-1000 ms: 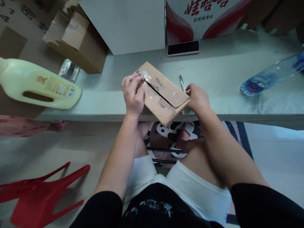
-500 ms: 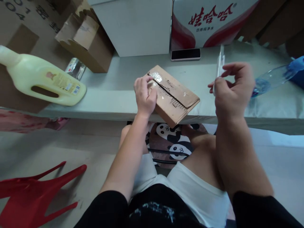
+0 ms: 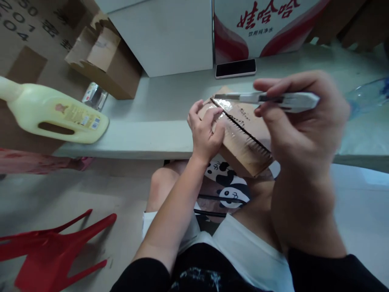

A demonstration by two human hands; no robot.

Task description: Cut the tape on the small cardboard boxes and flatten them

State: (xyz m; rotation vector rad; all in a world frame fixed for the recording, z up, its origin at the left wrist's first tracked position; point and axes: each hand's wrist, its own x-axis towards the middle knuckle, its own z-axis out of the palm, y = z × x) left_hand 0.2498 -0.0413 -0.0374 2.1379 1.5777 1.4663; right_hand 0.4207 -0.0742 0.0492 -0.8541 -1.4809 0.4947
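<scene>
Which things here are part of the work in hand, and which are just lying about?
In hand:
- cardboard box, steadied by the left hand at the table edge
- utility knife, gripped in the right hand above the box

Lying about:
- yellow jug
- phone
- open carton
- water bottle
- red chair

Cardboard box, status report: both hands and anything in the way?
Left hand grips the cardboard box at the table edge. Right hand holds the utility knife above it. Nothing between blade and taped seam.
</scene>
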